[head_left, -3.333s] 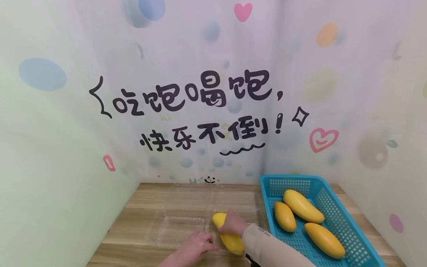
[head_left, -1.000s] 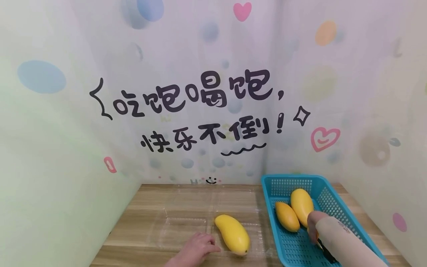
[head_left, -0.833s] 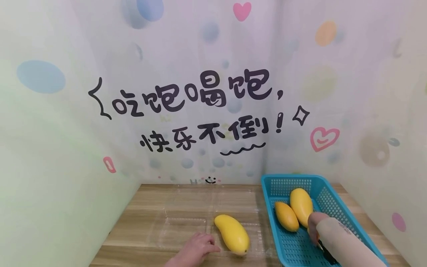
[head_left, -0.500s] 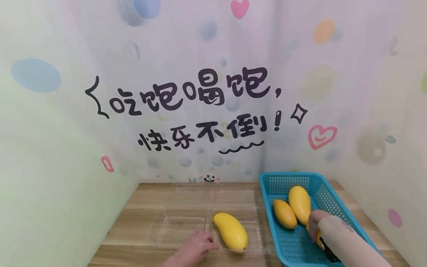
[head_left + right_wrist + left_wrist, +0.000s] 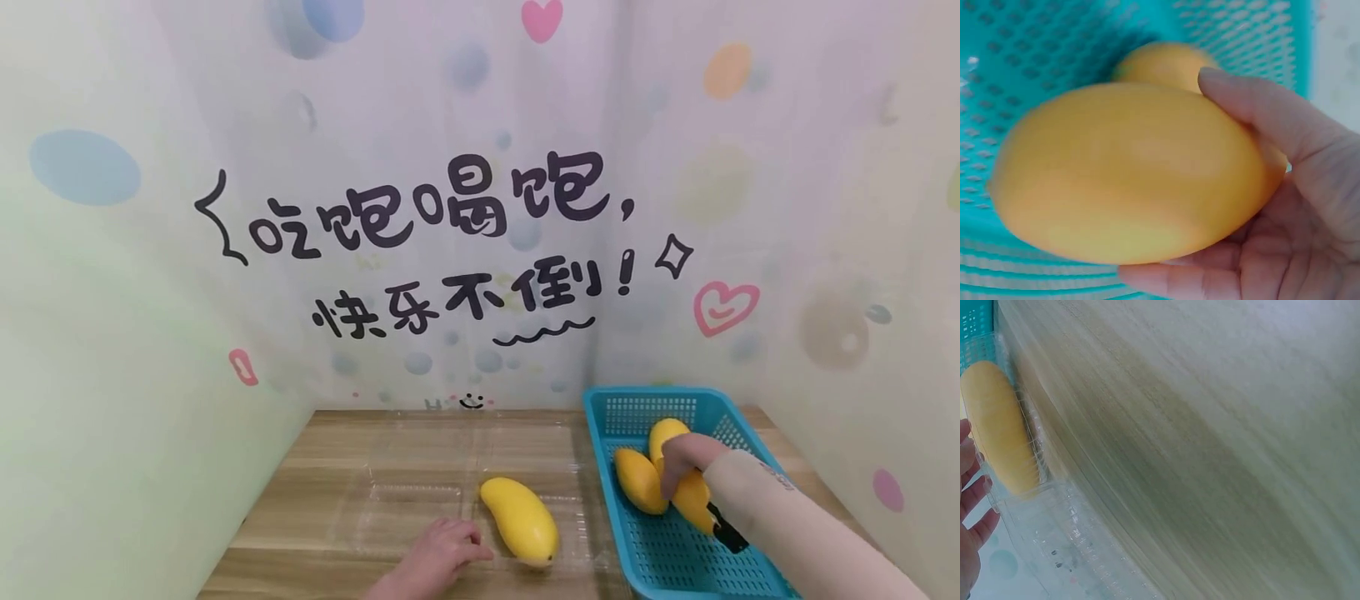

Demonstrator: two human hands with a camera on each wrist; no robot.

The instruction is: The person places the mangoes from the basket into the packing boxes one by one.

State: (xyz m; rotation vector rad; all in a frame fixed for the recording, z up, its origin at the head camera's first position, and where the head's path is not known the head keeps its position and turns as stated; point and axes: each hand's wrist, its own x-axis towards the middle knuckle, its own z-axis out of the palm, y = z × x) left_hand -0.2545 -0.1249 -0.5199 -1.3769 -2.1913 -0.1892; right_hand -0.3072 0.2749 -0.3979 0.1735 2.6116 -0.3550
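Note:
My right hand (image 5: 693, 457) grips an orange-yellow mango (image 5: 693, 502) inside the blue basket. In the right wrist view, the thumb lies over that mango (image 5: 1129, 169) and the fingers support its underside; another mango (image 5: 1166, 62) shows behind. Two more mangoes, one at the left (image 5: 639, 481) and a partly covered one at the back (image 5: 667, 435), lie close to the held one. A brighter yellow mango (image 5: 519, 521) lies in the right part of a clear plastic container (image 5: 412, 490). Beside it rests my left hand (image 5: 442, 550), its fingertips at the container's rim in the left wrist view.
The blue perforated basket (image 5: 626, 550) stands at the right of the wooden table (image 5: 277, 517), next to the container. Transparent lid-like panels (image 5: 431, 437) extend behind the container. A printed curtain (image 5: 450, 100) encloses the back and sides.
About three seconds ago my right hand held the bright yellow mango at the container; it let go and moved to the basket. Since half a second ago it has shifted left, gripping another mango.

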